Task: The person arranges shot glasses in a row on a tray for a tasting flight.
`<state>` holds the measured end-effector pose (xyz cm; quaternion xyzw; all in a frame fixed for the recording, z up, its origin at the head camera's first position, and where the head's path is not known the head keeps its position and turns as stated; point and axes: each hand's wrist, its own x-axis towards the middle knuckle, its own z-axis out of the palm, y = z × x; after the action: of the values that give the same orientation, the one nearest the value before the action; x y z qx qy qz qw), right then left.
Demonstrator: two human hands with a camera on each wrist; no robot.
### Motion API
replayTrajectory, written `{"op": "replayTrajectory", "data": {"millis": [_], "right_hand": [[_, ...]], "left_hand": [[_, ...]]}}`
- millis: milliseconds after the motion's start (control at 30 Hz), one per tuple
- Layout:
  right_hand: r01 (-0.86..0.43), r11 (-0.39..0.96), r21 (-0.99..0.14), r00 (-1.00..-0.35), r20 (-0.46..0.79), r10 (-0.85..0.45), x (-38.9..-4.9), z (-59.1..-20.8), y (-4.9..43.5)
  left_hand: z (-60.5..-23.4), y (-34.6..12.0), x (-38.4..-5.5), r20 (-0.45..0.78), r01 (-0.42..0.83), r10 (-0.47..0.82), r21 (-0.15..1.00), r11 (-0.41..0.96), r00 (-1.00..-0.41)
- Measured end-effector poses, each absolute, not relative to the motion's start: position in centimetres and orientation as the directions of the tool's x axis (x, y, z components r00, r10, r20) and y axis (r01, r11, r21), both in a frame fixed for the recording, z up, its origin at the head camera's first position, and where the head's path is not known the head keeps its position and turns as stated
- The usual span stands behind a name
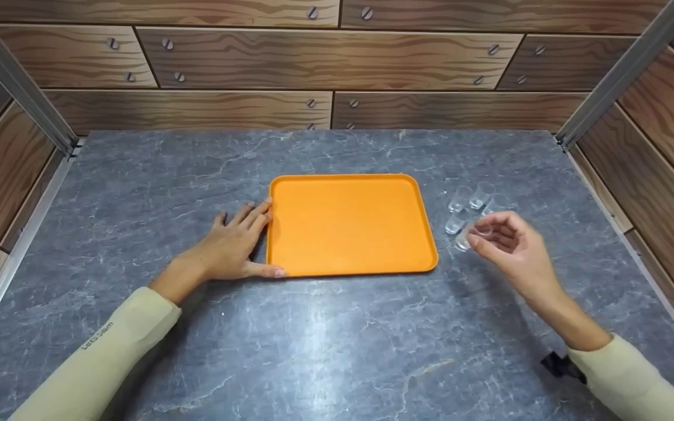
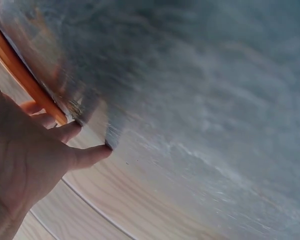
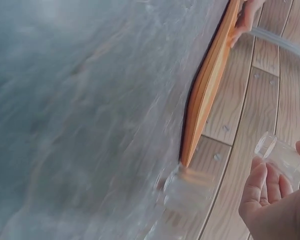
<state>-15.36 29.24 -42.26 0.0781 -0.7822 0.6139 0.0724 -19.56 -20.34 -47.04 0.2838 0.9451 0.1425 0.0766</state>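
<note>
An orange rectangular tray [image 1: 351,228] lies flat on the marbled grey table. Along its left side my left hand [image 1: 229,248] is spread, fingertips at the left rim and thumb at the near-left corner. To the right of the tray, my right hand [image 1: 515,251] holds a small clear shot glass [image 3: 279,157] between thumb and fingers, raised above the table. Several more clear shot glasses [image 1: 458,200] stand grouped between the tray and that hand. The held glass overlaps the nearest of them in the head view.
Wood-patterned panels [image 1: 331,58] close off the back and both sides of the grey table [image 1: 325,339]. Metal posts rise at the back corners, such as the right post [image 1: 600,93]. A black clip-like object [image 1: 562,367] sits by the right sleeve.
</note>
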Motion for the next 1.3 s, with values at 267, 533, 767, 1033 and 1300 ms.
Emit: {"op": "replayTrajectory", "data": {"millis": [267,533,767,1033,1300], "right_hand": [[-0.231,0.275,-0.933,-0.972,0.208,-0.110,-16.5,-42.9,26.4],[-0.269,0.258,-0.928,-0.954,0.220,-0.205,-18.1,-42.8,23.6],[-0.282,0.266,-0.922,-0.944,0.216,-0.250,-18.9,-43.2,20.8],[-0.296,0.272,-0.916,-0.940,0.228,-0.255,-19.8,-43.5,17.5],[-0.297,0.216,-0.930,-0.934,0.235,-0.270,-20.4,-43.9,14.8]], "left_hand": [[-47.1,-20.4,-19.5,-0.083,0.519,0.562,0.290,0.804,-0.823],[-47.0,-20.1,-19.8,-0.117,0.516,0.557,0.258,0.817,-0.823],[-47.0,-20.1,-19.6,-0.107,0.520,0.555,0.243,0.819,-0.825],[-47.1,-20.0,-19.5,-0.113,0.508,0.546,0.250,0.824,-0.830],[-47.1,-20.0,-19.5,-0.101,0.509,0.548,0.261,0.820,-0.830]]}}
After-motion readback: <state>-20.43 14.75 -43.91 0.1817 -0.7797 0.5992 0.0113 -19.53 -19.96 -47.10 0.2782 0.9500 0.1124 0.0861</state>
